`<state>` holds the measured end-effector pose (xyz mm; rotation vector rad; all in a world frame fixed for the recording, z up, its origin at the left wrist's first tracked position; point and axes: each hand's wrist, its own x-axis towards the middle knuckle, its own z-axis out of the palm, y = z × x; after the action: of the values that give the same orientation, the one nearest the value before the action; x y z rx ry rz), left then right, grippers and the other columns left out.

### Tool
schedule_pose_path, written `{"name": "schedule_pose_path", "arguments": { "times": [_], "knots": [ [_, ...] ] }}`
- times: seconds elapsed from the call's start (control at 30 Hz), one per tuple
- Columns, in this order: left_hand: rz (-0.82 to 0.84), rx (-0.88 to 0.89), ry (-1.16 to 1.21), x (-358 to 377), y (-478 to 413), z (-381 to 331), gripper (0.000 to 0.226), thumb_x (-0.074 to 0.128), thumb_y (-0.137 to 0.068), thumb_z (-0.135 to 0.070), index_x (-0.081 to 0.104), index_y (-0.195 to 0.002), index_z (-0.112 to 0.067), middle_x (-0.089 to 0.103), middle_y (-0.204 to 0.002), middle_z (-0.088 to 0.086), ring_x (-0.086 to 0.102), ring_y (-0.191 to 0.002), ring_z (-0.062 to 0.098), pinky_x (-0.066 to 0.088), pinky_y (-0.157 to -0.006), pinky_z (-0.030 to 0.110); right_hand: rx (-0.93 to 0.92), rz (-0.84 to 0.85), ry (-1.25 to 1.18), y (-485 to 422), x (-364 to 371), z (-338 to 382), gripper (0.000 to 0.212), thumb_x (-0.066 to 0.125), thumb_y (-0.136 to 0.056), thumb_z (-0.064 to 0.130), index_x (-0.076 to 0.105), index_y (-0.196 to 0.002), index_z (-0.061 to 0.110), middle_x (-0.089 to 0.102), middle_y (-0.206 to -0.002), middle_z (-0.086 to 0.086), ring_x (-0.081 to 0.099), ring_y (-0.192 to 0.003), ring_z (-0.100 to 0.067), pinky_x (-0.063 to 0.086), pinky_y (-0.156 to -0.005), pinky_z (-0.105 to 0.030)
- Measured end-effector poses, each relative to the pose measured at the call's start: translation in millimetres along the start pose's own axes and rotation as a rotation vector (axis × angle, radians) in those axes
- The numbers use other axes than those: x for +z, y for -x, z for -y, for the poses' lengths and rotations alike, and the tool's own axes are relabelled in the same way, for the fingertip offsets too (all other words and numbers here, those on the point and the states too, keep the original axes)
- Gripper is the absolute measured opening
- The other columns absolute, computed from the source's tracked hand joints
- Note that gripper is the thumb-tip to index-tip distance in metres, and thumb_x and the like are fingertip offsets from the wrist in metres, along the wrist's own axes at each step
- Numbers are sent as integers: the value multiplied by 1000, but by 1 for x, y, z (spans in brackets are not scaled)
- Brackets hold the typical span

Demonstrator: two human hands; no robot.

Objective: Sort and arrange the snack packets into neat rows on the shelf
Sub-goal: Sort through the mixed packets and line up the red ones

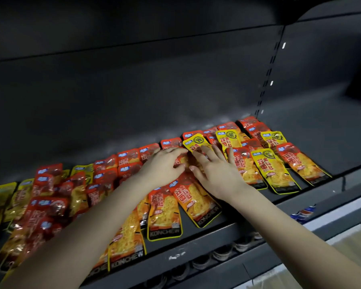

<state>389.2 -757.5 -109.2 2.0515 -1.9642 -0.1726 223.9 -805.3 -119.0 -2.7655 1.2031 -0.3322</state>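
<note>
Dozens of snack packets (163,213) spread over the shelf (233,224), red and yellow mixed, mostly flat and overlapping. Toward the right end of the front lip (196,252), something close to a row: packets side by side, slanted, bottoms just behind the lip. Toward the left end, a loose heap, with several long packets (126,245) hanging over the lip itself. Farthest back from the lip, a line of red packets along the rear panel (133,90).

Both hands well behind the lip, near the middle of the spread. Left hand (165,163) palm down, fingers loosely bent, tips resting on a yellow packet (193,141) and the red ones around it, with nothing visibly gripped. Right hand (215,174) just beside it, fingers spread and laid flat on the packets, pressing rather than holding.

Probably mid-sort: colours not yet separated, left end not yet in rows.

Likely trouble from here: glossy film, probably slippery, so a sideways sweep could drag neighbouring packets and skew the near-row at the right end. Left forearm (96,222) passing over the overhanging packets, so a careless pull back could tip them off the lip. Hard pressure on stacked pouches could make them slide apart.

Below the lip, blurred rounded goods (221,252) and blue-and-red items (302,212), too unclear to name.
</note>
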Motion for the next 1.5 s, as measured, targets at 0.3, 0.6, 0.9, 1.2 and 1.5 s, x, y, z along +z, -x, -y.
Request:
{"name": "schedule_pose_path", "arguments": {
  "times": [0.3, 0.6, 0.9, 1.2, 1.5],
  "knots": [
    [-19, -92, 54, 13, -15, -18, 53, 49, -94, -27, 32, -145, -27, 37, -149, 3, 30, -138, 25, 22, -112, 35, -30, 44, -18, 7, 5, -23, 54, 27, -97, 49, 22, -146, 29, 14, -156, 2, 9, -144, -26, 1, -112, -60],
    [-25, -131, 174, 18, -21, -18, 47, 40, -100, -30, 32, -146, -31, 32, -153, -5, 16, -144, 20, 11, -117, 36, -67, 39, 5, 4, 2, -26, 53, 29, -97, 49, 26, -145, 28, 22, -153, -2, 18, -142, -25, 4, -112, -60],
    [-176, -243, 692, 8, -19, -10, 45, 55, -90, -31, 45, -123, -60, 60, -75, -4, 53, -70, 11, 42, -70, 23, -76, 55, -1, -2, -5, -18, 54, 26, -97, 51, 17, -147, 32, 12, -156, 3, 12, -143, -29, 2, -113, -59],
    [-305, -335, 1065, -21, 3, 11, 45, 47, -94, -1, 49, -132, -26, 52, -135, -2, 52, -120, 16, 42, -104, 39, -165, 11, -7, -16, -8, 9, 73, 0, -80, 61, 26, -143, 34, 17, -154, 3, 15, -142, -29, 5, -113, -60],
    [-480, -380, 1185, -55, 63, 43, 41, 46, -94, 2, 49, -132, -14, 62, -116, 2, 63, -103, 17, 52, -90, 33, -331, -8, -79, -27, -11, 71, 66, 9, -87, 60, 19, -146, 31, 24, -151, 1, 19, -141, -24, 4, -114, -55]
  ]
}}
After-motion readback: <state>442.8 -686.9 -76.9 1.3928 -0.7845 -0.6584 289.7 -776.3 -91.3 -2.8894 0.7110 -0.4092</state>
